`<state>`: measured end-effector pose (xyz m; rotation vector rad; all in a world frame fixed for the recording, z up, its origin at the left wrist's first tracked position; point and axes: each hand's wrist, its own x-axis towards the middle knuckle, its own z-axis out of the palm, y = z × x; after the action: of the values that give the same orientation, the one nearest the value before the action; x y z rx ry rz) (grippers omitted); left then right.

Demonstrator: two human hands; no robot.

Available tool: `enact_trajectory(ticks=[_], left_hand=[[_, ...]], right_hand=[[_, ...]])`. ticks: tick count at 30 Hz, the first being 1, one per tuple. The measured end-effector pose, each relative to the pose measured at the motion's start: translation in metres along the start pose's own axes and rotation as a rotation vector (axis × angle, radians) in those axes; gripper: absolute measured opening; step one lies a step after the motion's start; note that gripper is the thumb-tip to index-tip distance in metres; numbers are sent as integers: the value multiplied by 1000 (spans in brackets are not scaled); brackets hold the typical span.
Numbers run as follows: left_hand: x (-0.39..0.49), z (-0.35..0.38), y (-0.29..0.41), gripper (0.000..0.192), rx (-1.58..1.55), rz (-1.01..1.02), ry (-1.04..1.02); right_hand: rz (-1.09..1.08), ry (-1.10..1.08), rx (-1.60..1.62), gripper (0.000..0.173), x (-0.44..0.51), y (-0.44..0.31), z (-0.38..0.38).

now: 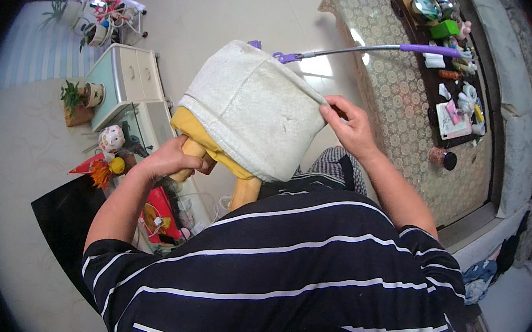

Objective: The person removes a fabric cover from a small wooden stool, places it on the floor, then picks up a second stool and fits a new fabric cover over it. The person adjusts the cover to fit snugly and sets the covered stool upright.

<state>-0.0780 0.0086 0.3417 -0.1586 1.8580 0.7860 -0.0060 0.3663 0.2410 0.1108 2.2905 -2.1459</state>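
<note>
A small stool with wooden legs [246, 193] is held up in front of my striped shirt, tilted on its side. A pale grey fabric cover [256, 110] with a seam wraps its seat, and a band of yellow cloth [193, 129] shows below the cover's hem. My left hand [174, 158] is wrapped around one wooden leg. At the cover's right edge, my right hand [348, 125] pinches the fabric between thumb and fingers. The far side of the seat is hidden.
A purple-handled mop [352, 50] extends behind the stool towards a cloth-covered long table [374, 71]. That table bears a dark tray [436, 91] of small items and a jar [442, 158]. Cabinets [136, 74], plants and a television [68, 224] line the left.
</note>
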Motion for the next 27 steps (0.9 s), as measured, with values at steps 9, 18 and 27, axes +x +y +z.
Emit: enact_trajectory(ticks=[9, 18, 27], left_hand=[[1, -4, -7, 55, -13, -70, -40], [-6, 5, -13, 63, 16, -62, 59], [-24, 15, 20, 65, 301, 50, 103]], right_hand=[[27, 326, 62, 19, 40, 9, 0], [273, -121, 19, 36, 88, -9, -16], [155, -253, -362, 57, 137, -44, 44]])
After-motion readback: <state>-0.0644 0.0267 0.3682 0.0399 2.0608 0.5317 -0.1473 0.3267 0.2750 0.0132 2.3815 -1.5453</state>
